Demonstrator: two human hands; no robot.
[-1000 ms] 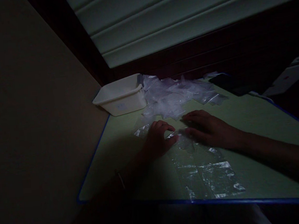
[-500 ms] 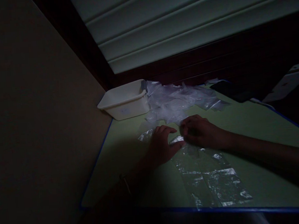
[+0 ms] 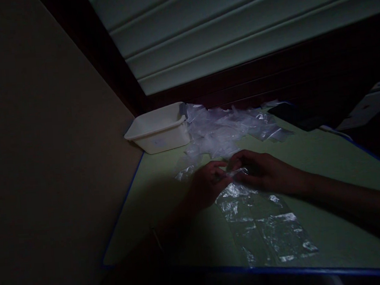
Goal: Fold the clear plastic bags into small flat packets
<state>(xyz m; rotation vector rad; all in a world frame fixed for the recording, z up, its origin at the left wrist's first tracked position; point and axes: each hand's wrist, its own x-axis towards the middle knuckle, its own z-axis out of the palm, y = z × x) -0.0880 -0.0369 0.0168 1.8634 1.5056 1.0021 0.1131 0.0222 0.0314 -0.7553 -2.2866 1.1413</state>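
Clear plastic bags (image 3: pixel 282 229) lie flat on the pale green table (image 3: pixel 181 244), near its front edge. At their far end, my left hand (image 3: pixel 209 182) pinches the top of one clear bag (image 3: pixel 236 189) between thumb and fingers. From the other side my right hand (image 3: pixel 256 170) is closed on the same end, its fingertips almost meeting those of the left. A fold of shiny film shows between the two hands. The dim light hides just how the fingertips sit on it.
Behind the hands spreads a heap of crumpled clear bags (image 3: pixel 222 129). A white plastic tub (image 3: pixel 159 134) stands left of the heap, against the wall. Toward the back right lie a dark flat object (image 3: pixel 295 115) and a pale panel-like thing (image 3: pixel 367 104). Blue edging (image 3: pixel 226 269) rims the table.
My left fingers have closed from a spread curve into a pinch on the bag's end. My right hand has shifted slightly, and the film between the hands is now lifted.
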